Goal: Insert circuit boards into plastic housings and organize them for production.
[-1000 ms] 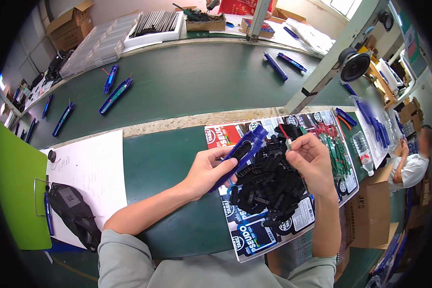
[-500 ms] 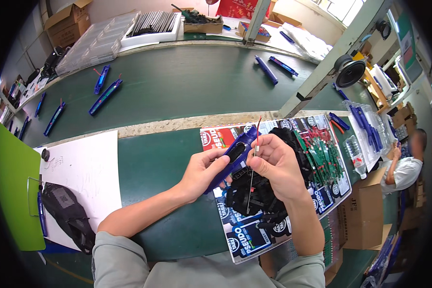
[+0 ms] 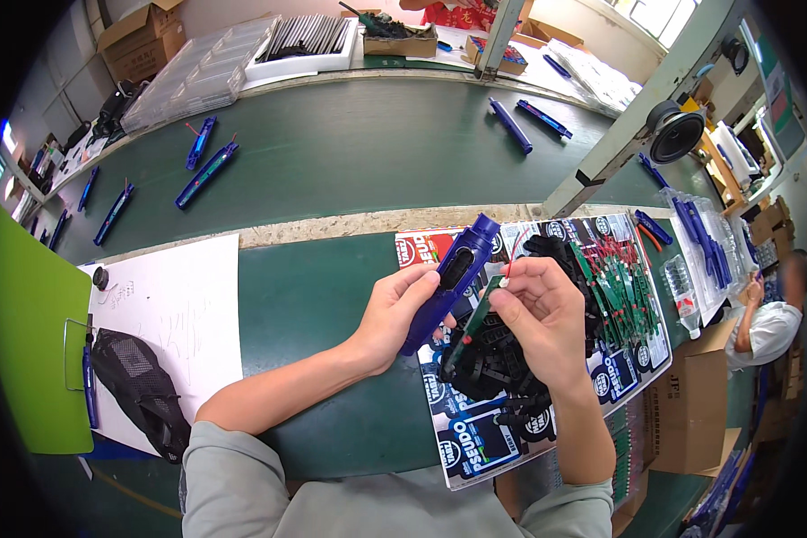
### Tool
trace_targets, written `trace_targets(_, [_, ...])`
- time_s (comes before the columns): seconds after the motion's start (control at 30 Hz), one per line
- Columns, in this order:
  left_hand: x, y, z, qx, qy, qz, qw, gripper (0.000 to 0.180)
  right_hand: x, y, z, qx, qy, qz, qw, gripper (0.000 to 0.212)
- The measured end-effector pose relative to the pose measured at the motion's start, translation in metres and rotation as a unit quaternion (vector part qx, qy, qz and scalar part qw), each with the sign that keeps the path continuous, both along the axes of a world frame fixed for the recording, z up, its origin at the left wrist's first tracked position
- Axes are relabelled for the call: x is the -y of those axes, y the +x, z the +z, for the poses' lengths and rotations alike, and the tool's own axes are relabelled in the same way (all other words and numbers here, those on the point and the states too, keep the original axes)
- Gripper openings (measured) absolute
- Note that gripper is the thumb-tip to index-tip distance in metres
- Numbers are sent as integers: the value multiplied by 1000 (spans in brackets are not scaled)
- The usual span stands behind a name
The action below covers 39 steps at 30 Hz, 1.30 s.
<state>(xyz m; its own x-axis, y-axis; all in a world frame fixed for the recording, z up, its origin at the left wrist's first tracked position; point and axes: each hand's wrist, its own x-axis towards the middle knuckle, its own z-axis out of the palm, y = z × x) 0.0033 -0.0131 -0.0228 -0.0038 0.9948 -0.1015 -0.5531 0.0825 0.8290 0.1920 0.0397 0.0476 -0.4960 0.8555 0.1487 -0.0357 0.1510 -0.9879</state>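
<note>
My left hand (image 3: 398,314) is closed round a dark blue plastic housing (image 3: 450,285), a long tube-like shell with an oval opening in which something black shows. It is held at a slant, its top end pointing away to the right. In my right hand (image 3: 544,316) a narrow green circuit board (image 3: 472,332) is pinched near its upper end, where thin red wires come off. The board hangs beside the housing, apart from it. Under both hands is a heap of black plastic parts (image 3: 502,359), with more green circuit boards (image 3: 617,291) with red wires to the right.
A printed sheet (image 3: 475,453) lies under the parts. Several blue housings (image 3: 208,176) rest on the green belt (image 3: 332,152) beyond. A slanted post (image 3: 601,157) carries a round speaker (image 3: 676,134). A black mesh bag (image 3: 139,386) is at left, a cardboard box (image 3: 690,403) at right; a co-worker (image 3: 767,327) sits beyond.
The circuit board in my right hand has turned from edge-on to show its green face. The whole view has shifted slightly, and a person's hands now show at the far top.
</note>
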Motion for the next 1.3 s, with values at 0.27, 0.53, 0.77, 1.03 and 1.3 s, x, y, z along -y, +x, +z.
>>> trace_targets(0.27, [3,2,2,4,36,62,997,36,14,-26,2,-46,73,-57,995,22])
trace_targets(0.53, [5,-2,4,23,46,13,999,35,9,-33,-17,-36,101,-91,990,22])
trace_targets(0.77, [3,-3,2,23,42,10,999,35,6,-31,-14,-29,92,-73,993,22])
trace_targets(1.03, [2,2,5,16,39,11,999,35,-1,-33,-8,127,309,-127,934,24])
trace_targets(1.3, [10,9,4,-69,99,22,992,32,1,-39,-31,87,330,-223,913,50])
